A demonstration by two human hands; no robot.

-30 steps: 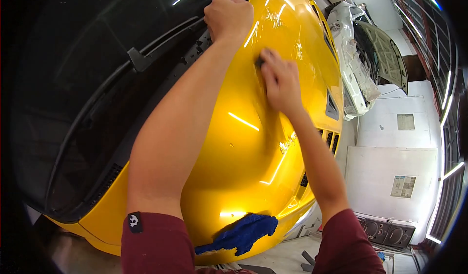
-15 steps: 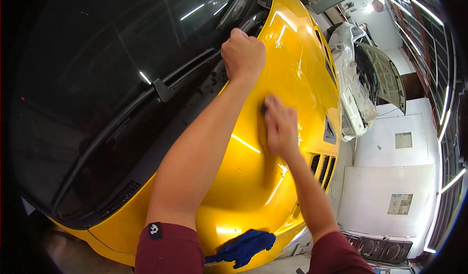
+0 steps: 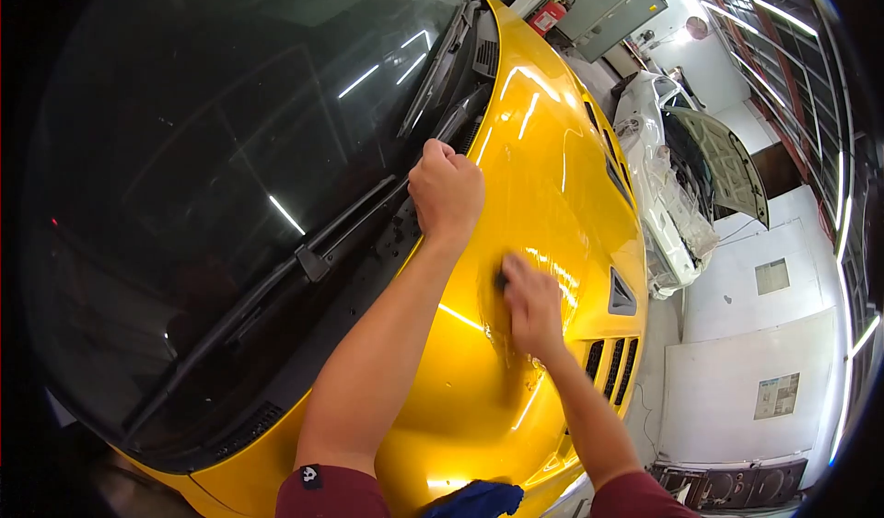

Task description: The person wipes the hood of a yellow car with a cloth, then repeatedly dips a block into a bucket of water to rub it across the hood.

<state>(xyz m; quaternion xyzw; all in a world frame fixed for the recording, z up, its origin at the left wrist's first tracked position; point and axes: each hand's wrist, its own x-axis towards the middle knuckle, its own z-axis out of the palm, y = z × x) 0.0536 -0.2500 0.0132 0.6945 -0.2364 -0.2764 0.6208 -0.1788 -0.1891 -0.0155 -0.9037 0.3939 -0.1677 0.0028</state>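
My left hand (image 3: 447,186) is closed in a fist at the rear edge of a glossy yellow car hood (image 3: 460,380), next to the wipers. Whatever its fingers may grip is hidden. Farther down, my right hand (image 3: 534,311) is pressed to the hood around a small dark block (image 3: 502,279), mostly covered by the fingers and slightly blurred. Wet-looking streaks shine on the paint around it. A crumpled dark blue cloth (image 3: 474,500) lies on the hood near the bottom edge of the view.
The dark windshield (image 3: 230,113) and a black wiper (image 3: 313,260) lie to the left. Dark hood vents (image 3: 612,371) are at right. Beyond stands a white car (image 3: 663,214) with its hood raised and plastic sheeting on it. A red box (image 3: 547,15) is at the top.
My right hand has slid down the hood with the dark block. The left fist sits lower in view, while the whole view has shifted and less of the blue cloth shows.
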